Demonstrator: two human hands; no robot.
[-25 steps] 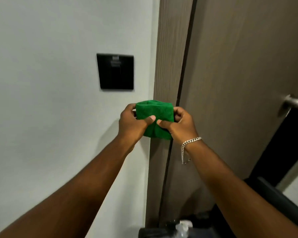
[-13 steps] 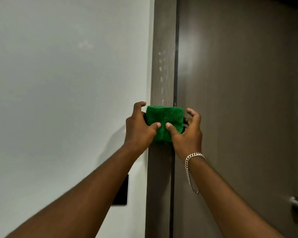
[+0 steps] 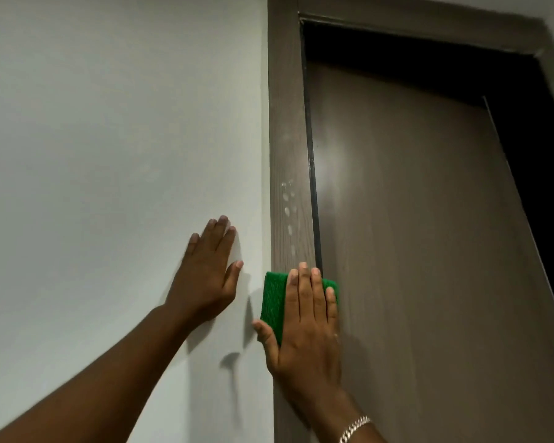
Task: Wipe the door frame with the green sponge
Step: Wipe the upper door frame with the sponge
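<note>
Right hand (image 3: pixel 304 327) flat, fingers straight, pressing green sponge (image 3: pixel 274 298) against door frame (image 3: pixel 287 129); left hand (image 3: pixel 207 276) open-palmed on wall (image 3: pixel 109 139), holding nothing, just left of frame

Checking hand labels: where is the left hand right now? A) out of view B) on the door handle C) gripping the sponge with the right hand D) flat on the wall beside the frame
D: the left hand lies open and flat on the white wall, apart from the green sponge, which only the right hand presses to the door frame.
</note>
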